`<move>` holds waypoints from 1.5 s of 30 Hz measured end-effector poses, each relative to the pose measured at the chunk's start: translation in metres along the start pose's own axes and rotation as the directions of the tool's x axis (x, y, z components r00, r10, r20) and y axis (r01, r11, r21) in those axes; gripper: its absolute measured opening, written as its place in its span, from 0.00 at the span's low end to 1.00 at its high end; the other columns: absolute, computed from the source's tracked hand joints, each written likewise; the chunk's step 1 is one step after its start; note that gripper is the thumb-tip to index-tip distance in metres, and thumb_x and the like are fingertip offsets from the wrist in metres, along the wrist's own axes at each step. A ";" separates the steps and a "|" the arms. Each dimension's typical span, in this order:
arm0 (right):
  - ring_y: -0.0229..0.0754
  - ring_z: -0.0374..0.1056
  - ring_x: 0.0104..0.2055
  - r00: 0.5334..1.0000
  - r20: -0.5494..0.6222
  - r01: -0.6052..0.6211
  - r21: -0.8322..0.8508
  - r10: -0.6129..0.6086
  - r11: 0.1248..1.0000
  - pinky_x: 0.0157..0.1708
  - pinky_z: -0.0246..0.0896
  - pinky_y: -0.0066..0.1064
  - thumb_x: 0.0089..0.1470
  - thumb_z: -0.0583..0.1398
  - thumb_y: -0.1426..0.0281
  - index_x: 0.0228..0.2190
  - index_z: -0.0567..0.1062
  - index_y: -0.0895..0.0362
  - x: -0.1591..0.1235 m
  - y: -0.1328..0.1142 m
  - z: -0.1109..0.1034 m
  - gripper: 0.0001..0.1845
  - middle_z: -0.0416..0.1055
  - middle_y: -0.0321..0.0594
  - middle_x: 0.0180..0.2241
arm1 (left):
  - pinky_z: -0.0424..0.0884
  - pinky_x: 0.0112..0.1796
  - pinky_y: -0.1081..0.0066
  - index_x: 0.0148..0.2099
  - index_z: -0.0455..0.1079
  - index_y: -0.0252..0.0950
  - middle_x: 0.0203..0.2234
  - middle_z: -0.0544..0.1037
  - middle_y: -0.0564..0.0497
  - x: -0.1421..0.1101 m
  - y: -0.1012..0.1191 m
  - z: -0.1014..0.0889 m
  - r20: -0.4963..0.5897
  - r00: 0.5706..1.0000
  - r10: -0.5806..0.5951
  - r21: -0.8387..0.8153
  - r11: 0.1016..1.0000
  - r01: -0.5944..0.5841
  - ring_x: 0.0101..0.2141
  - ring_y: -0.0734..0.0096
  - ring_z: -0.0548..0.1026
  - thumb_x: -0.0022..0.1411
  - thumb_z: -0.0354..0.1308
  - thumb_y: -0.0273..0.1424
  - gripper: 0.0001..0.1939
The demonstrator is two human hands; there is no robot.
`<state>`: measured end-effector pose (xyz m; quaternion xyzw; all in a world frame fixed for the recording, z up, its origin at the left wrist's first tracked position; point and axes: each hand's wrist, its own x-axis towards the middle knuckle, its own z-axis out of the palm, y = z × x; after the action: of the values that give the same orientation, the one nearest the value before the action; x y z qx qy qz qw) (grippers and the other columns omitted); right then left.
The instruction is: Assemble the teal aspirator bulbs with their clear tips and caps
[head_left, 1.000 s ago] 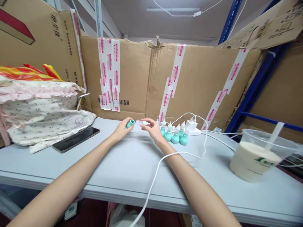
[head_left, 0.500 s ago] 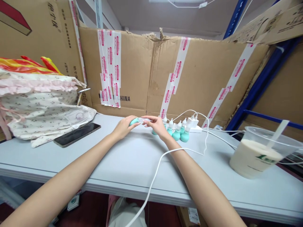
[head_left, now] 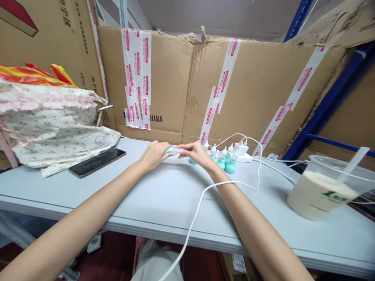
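Over the back half of the table, a teal bulb syringe (head_left: 168,150) with a clear tip lies sideways between my hands. My left hand (head_left: 155,156) is closed around its teal bulb. The fingers of my right hand (head_left: 197,153) pinch the clear tip (head_left: 177,149) from the other side. Just right of my right hand, several similar teal bulb syringes (head_left: 230,167) stand upright with their tips up, some partly hidden behind that hand.
A white cable (head_left: 202,195) crosses above my right forearm from a white charger (head_left: 241,149). The drink cup (head_left: 322,195) with a straw stands at right. At left are a phone (head_left: 98,162) and a floral cloth bag (head_left: 55,128). Cardboard (head_left: 170,78) walls the table's back.
The view has shifted slightly, so most things sit a little further right. Both hands keep hold of the same bulb syringe, with little visible movement.
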<state>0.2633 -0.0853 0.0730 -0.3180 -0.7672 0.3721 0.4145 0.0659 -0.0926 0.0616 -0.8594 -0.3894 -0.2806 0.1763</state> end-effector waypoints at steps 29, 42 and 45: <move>0.41 0.70 0.27 0.982 -0.188 0.007 -0.024 -0.012 1.000 0.28 0.66 0.30 0.38 0.65 0.62 0.30 0.79 0.62 -0.001 -0.006 -0.002 0.17 0.75 0.44 0.24 | 0.52 0.37 0.64 0.43 0.67 0.36 0.34 0.72 0.47 -0.002 0.006 -0.001 -0.115 0.993 -0.019 -0.008 1.000 0.018 0.36 0.64 0.66 0.63 0.43 0.42 0.18; 0.38 0.69 0.29 1.000 -0.015 -0.023 -0.078 0.022 0.997 0.20 0.63 0.23 0.44 0.60 0.59 0.38 0.76 0.59 -0.003 0.004 -0.001 0.21 0.74 0.42 0.29 | 0.55 0.40 0.63 0.42 0.69 0.37 0.34 0.73 0.46 0.000 0.009 0.003 -0.040 0.996 -0.083 -0.117 0.990 0.077 0.37 0.63 0.68 0.61 0.45 0.44 0.19; 0.36 0.69 0.30 0.991 -0.126 -0.028 0.051 0.034 0.998 0.19 0.61 0.21 0.43 0.62 0.59 0.49 0.66 0.52 0.000 0.002 0.012 0.30 0.71 0.40 0.36 | 0.58 0.43 0.63 0.48 0.67 0.39 0.40 0.73 0.46 0.004 0.009 0.010 -0.006 0.973 -0.229 -0.440 0.875 0.203 0.43 0.61 0.68 0.59 0.46 0.48 0.23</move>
<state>0.2533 -0.0880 0.0666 -0.3425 -0.7250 0.3762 0.4642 0.0782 -0.0904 0.0557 -0.8195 -0.4050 -0.4032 -0.0417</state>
